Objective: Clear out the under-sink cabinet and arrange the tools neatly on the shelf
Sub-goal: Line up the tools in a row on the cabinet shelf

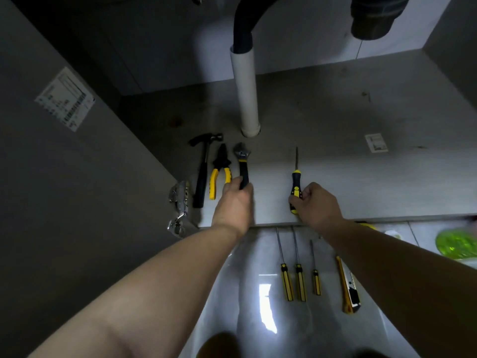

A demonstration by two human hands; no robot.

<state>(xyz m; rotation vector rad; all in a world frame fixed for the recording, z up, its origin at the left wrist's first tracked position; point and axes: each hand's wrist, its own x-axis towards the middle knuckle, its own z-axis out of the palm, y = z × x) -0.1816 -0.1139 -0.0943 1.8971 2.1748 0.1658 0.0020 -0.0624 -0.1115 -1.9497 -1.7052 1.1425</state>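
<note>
Your left hand (233, 202) is curled round the black lower handle of the adjustable wrench (242, 161), fingers and thumb wrapped on either side of it; the wrench lies on the cabinet floor (335, 177) with its jaw head pointing to 12 o'clock, toward the foot of the white pipe (245, 91). At 9 o'clock from the wrench, just beside it, lie the pliers (220, 169) with yellow grips, nose also to 12 o'clock, and at 9 o'clock from those the hammer (204, 164), black handle running back toward you and head turned across at the far end. The three tools lie roughly parallel near the front edge. Your right hand (317, 205) is closed on the yellow-and-black handle of the screwdriver (295, 184), which sits well apart from the wrench at its 3 o'clock, shaft pointing to 12 o'clock; its butt end shows below your fingers near the front edge. At 6 o'clock from that hand, on the tiled floor (253, 254) outside the cabinet, three loose screwdrivers (299, 277) lie side by side, tips toward the cabinet, with a yellow utility knife (348, 288) at their 3 o'clock. A metal hinge (179, 208) sits at 9 o'clock from the hammer's handle end, on the cabinet's left wall, which also carries a sticker (64, 99) at 10 o'clock.
</note>
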